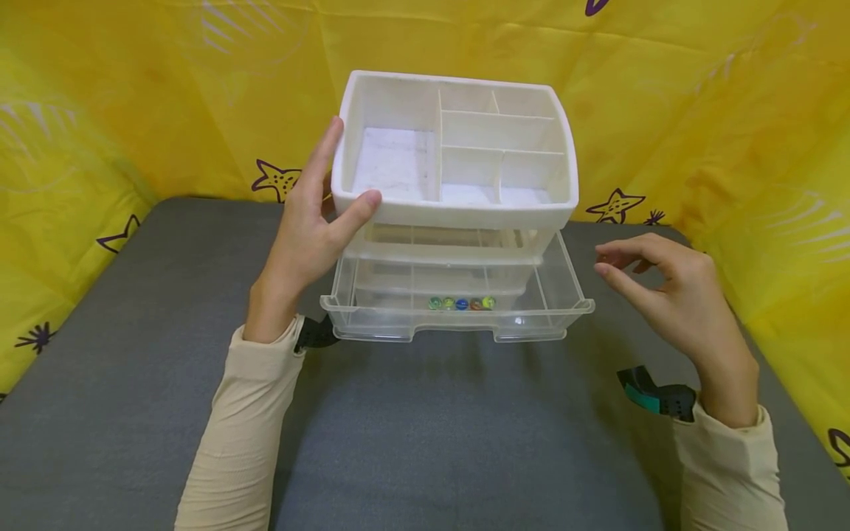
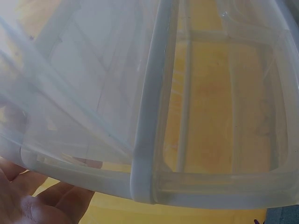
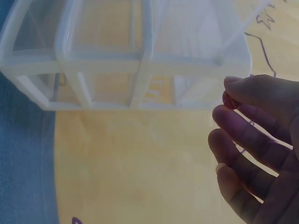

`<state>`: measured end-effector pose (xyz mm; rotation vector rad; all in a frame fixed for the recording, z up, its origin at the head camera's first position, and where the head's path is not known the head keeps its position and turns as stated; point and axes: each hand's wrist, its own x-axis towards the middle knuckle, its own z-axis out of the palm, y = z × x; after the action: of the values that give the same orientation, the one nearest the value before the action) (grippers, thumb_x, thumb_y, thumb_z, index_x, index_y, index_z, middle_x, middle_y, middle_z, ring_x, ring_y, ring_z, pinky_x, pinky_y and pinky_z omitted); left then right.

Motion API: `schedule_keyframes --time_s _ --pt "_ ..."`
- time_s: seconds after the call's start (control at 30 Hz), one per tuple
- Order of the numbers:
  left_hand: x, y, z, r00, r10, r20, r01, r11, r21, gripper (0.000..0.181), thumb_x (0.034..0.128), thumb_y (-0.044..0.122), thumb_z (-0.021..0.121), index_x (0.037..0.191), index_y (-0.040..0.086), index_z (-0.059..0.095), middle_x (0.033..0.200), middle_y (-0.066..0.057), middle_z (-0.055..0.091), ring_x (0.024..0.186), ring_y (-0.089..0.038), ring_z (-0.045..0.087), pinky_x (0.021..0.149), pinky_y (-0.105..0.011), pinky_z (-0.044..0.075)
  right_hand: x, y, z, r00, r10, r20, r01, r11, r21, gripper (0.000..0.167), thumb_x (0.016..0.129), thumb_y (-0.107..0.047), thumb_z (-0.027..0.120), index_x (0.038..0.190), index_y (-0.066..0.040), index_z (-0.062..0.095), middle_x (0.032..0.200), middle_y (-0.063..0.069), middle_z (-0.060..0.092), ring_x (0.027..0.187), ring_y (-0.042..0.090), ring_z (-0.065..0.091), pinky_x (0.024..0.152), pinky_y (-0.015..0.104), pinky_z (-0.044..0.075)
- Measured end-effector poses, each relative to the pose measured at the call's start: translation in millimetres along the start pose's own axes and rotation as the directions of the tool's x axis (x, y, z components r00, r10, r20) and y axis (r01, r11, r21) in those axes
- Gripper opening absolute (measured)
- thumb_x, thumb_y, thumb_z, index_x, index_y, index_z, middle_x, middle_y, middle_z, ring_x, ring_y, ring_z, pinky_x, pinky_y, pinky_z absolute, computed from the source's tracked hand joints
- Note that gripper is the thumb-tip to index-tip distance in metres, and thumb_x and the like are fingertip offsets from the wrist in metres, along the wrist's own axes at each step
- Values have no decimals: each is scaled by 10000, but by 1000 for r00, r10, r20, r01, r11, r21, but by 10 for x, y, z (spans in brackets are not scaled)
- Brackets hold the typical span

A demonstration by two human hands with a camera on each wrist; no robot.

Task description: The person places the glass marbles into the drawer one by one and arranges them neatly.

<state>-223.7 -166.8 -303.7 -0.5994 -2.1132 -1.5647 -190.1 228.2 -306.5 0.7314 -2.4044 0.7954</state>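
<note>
A white plastic drawer organizer [image 1: 458, 215] with a divided top tray stands in the middle of the head view. My left hand [image 1: 305, 221] grips its upper left corner, thumb on the front rim and fingers along the side. Below, a clear drawer [image 1: 372, 324] is pulled out, with several coloured marbles [image 1: 462, 303] lying in a row inside. To the right of the organizer and apart from it, my right hand [image 1: 677, 291] pinches a red marble [image 3: 230, 100] between thumb and index finger, plain in the right wrist view.
The organizer stands on a grey cloth-covered table [image 1: 425, 435]. Yellow patterned fabric [image 1: 425, 37] hangs behind and on both sides. Dark straps [image 1: 657, 398] sit at the wrists.
</note>
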Motion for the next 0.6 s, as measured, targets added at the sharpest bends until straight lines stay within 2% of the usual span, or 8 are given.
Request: schedule_keyframes --time_s 0.2,0.3,0.4,0.53,0.6 --pt "-2 0 -2 1000 10 -4 -10 1000 -3 778 906 105 659 1577 118 266 1612 -1 309 1149 -222 562 890 -204 546 12 -52 47 998 -47 -33 47 999 5 343 693 104 826 998 -40 765 895 -51 708 816 -102 531 768 65 417" --pt "-2 1 -2 1000 8 -4 -9 1000 -3 777 907 108 658 1577 121 266 1609 0 314 1146 -218 562 890 -205 547 12 -76 60 997 -60 -55 61 998 18 291 726 66 822 994 -34 767 882 4 721 827 -91 546 776 70 418" --pt "-3 1 -3 1000 6 -5 -6 1000 -3 779 905 107 659 1578 124 267 1606 2 318 1145 -216 560 891 -210 547 15 -100 72 993 -81 -82 85 995 47 189 841 -139 791 994 -30 770 892 -10 724 850 -88 570 788 69 431" --pt "-2 2 -1 1000 5 -1 -5 1000 -1 781 906 108 658 1579 125 263 1604 1 317 1153 -213 553 903 -237 552 27 -147 89 987 -114 -111 121 991 60 473 902 -467 664 993 -15 768 883 63 726 878 -97 578 806 58 442" --pt "-1 5 0 1000 4 2 -4 1000 -1 780 908 111 656 1580 126 260 1604 0 317 1159 -208 548 911 -254 554 33 -176 93 985 -124 -122 132 990 55 548 901 -527 628 991 -4 765 872 112 719 882 -101 573 810 53 441"
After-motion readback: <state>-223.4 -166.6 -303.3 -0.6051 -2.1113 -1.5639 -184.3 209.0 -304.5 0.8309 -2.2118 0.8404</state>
